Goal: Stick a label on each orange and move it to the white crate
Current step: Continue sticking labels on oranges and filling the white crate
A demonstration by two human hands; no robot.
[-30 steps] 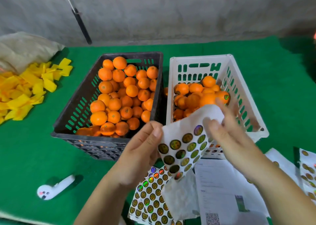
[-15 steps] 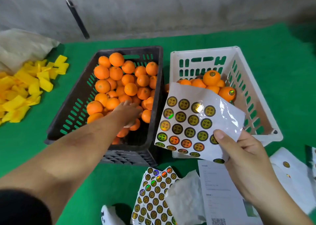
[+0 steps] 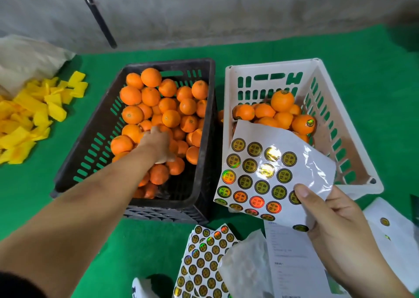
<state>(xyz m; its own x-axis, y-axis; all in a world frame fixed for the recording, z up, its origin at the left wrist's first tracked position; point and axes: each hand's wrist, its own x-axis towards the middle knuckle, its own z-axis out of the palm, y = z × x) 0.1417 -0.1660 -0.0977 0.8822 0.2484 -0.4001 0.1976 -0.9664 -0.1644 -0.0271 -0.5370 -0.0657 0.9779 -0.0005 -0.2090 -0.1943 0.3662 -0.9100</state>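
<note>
Reach was the change: a second earlier both hands had been together at the sticker sheet (image 3: 269,175) in front of the white crate (image 3: 353,139), and half a second earlier the left hand (image 3: 156,142) had already gone out to the black crate (image 3: 90,143). At this moment it lay a little deeper among the oranges (image 3: 149,98), so a fresh fruit was, as I judged it, being picked for labelling and the peel-and-stick step had not yet begun on it.

Left arm was stretched forward and down over the near rim of the black crate, back of the hand up, fingers dipped between the fruit. Its grip appeared to be closing over an orange beneath the palm, but the fingertips were hidden and I could not tell whether anything was truly held.

Right hand (image 3: 335,225) was held low and near the body, thumb on top of the sheet's near corner and fingers curled beneath, pinching it so the sheet fanned up and away over the white crate's near edge. Labelled oranges (image 3: 302,124) lay beyond that grip, piled in the white crate. More sticker sheets (image 3: 204,259) and papers lay on the green bench just beneath the right wrist.
</note>
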